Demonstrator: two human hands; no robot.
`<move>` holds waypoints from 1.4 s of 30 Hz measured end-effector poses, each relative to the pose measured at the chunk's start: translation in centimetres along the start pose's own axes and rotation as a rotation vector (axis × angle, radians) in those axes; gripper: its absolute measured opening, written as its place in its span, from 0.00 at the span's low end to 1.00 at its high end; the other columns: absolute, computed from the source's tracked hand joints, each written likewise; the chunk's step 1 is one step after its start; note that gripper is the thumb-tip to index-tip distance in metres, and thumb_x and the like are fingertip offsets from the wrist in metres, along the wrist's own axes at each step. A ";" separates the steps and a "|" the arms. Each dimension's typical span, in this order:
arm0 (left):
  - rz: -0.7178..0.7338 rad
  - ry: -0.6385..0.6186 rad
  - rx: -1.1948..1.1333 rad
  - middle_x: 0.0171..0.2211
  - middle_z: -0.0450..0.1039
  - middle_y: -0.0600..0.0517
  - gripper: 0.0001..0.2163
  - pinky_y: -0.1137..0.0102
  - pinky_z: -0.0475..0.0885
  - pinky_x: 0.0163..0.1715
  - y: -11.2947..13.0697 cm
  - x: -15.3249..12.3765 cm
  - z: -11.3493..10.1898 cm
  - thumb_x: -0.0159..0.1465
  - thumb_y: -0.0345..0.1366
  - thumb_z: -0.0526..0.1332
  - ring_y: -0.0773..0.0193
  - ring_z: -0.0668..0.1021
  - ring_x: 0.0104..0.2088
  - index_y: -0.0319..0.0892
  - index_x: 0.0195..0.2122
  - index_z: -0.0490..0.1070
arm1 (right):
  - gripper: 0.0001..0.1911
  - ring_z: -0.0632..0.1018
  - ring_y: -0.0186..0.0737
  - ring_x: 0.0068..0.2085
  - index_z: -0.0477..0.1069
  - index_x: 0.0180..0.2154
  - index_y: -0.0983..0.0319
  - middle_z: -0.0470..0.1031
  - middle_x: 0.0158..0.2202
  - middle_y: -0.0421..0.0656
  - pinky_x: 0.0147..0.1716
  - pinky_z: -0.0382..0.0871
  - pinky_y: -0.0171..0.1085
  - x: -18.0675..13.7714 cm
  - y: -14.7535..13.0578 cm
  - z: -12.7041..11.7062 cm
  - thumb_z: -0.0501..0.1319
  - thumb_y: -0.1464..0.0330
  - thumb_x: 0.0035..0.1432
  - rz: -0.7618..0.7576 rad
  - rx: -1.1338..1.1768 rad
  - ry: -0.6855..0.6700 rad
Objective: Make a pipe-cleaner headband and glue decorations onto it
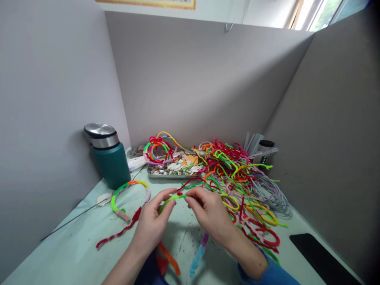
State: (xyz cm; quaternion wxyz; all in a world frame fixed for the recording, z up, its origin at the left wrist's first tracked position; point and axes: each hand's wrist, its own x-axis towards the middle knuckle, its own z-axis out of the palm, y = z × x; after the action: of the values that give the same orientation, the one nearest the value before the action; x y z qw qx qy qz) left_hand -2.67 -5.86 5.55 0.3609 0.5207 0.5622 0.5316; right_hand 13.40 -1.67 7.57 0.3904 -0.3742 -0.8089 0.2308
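Note:
Between finger and thumb, my left hand [152,215] holds a lime-green pipe cleaner [170,199]. My right hand [209,211] pinches a darker green stretch of it, where a small red bit shows on top. Below the hands, an orange pipe cleaner end [170,259] and a blue and purple end [197,259] hang down; whether they join the held piece is hidden by the hands. Left of my left hand lies an open multicoloured pipe cleaner loop [114,200]. A dark red pipe cleaner strand [118,234] lies close by it.
A green flask [111,164] stands at the left panel. Behind my hands, a metal tray [175,177] holds small pieces, with coiled pipe cleaner rings [157,152] on it. A tangled pipe cleaner heap [228,162] spreads to the right, near grey wire [274,194] and a black phone-like slab [320,255].

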 end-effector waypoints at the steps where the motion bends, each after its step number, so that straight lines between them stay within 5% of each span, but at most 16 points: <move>1: 0.012 -0.002 0.018 0.35 0.75 0.50 0.17 0.78 0.57 0.11 0.0 0.0 0.0 0.58 0.42 0.59 0.76 0.63 0.13 0.44 0.48 0.70 | 0.06 0.73 0.34 0.28 0.71 0.34 0.61 0.74 0.27 0.39 0.28 0.62 0.31 0.0 0.0 0.0 0.56 0.72 0.59 -0.004 -0.002 -0.004; 17: 0.070 -0.035 0.101 0.27 0.74 0.52 0.11 0.73 0.67 0.28 -0.1 0.2 0.0 0.60 0.41 0.58 0.64 0.74 0.30 0.42 0.39 0.73 | 0.06 0.73 0.34 0.28 0.71 0.32 0.61 0.74 0.27 0.39 0.28 0.61 0.31 -0.3 -0.3 0.2 0.55 0.72 0.60 -0.002 -0.082 -0.041; 26: -0.019 -0.074 -0.041 0.30 0.73 0.53 0.14 0.76 0.56 0.14 0.2 0.0 0.0 0.59 0.43 0.58 0.75 0.63 0.15 0.41 0.41 0.71 | 0.07 0.73 0.35 0.29 0.71 0.34 0.61 0.74 0.28 0.41 0.29 0.61 0.31 -0.4 -0.4 0.3 0.55 0.71 0.60 -0.032 -0.081 -0.060; 42: 0.005 -0.094 -0.005 0.27 0.71 0.53 0.11 0.78 0.54 0.14 -0.2 0.0 -0.2 0.60 0.42 0.57 0.76 0.60 0.16 0.41 0.36 0.71 | 0.07 0.73 0.35 0.27 0.71 0.31 0.61 0.73 0.26 0.41 0.29 0.62 0.32 -0.7 -0.6 0.7 0.55 0.71 0.60 -0.037 -0.072 0.002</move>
State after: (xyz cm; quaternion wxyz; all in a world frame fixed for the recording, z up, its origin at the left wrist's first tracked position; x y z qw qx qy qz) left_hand -2.91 -5.84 5.36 0.3869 0.5457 0.5420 0.5087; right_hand 12.89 -2.65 7.19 0.3818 -0.3732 -0.8230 0.1939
